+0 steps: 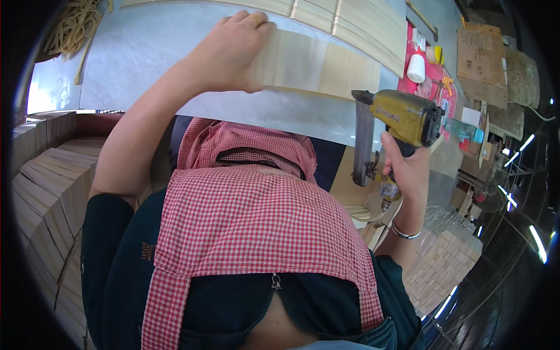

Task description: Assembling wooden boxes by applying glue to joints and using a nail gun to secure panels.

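A pale wooden piece (321, 64), long and flat-faced, lies along the near part of the table. My left hand (239, 49) is closed round its left end, thumb on the near side and fingers over the far edge. In my right hand (408, 169) is a yellow and black nail gun (405, 116), gripped by its handle. The gun's nose meets or overlaps the right end of the wooden piece; whether it presses on the wood I cannot tell. Its long magazine points back toward me.
More pale boards (367, 29) lie at the table's far side. On a red surface to the right stand a white bottle (416, 68) and small items. Cardboard boxes (481, 55) are beyond. Stacked wood (52, 181) fills the left; straps (73, 26) hang at far left. The grey table (134, 52) runs across.
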`<state>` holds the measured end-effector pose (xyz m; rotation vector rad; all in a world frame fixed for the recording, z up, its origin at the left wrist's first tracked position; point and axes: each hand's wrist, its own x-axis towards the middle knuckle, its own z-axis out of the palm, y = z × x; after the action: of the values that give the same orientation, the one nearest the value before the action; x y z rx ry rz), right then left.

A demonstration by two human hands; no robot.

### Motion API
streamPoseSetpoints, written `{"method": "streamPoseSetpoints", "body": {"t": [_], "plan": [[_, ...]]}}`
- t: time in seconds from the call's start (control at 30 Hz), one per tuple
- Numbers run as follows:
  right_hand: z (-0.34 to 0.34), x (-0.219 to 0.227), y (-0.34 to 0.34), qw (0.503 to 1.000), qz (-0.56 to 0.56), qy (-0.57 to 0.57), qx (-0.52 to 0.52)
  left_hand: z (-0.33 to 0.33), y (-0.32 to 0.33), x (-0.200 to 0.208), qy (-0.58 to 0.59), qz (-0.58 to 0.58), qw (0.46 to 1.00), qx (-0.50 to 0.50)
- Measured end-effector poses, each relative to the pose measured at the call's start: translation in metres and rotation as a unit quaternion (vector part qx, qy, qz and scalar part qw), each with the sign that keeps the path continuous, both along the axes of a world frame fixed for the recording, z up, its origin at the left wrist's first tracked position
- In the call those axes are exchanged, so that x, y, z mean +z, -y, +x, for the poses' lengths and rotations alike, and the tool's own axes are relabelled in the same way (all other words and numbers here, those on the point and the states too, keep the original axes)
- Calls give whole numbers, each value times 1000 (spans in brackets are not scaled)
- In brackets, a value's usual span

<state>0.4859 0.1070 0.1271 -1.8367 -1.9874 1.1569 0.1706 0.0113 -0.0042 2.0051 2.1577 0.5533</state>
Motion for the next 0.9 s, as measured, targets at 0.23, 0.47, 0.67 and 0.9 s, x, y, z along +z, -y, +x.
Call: {"method": "streamPoseSetpoints", "body": {"t": [0.23,0.47,0.67,0.9], "plan": [[4,-8,14,999,-24,-18,33,24,-14,-3,-8,35,999,11],[-5,-10,15,999,-32,-23,31,11,-16,-35,-68,55,996,6],[-5,-14,21,998,-47,-45,-2,12,-9,-16,-5,73,997,-18],[-13,-11,33,999,1,-40,-37,12,-7,-20,65,88,994,-21]]}}
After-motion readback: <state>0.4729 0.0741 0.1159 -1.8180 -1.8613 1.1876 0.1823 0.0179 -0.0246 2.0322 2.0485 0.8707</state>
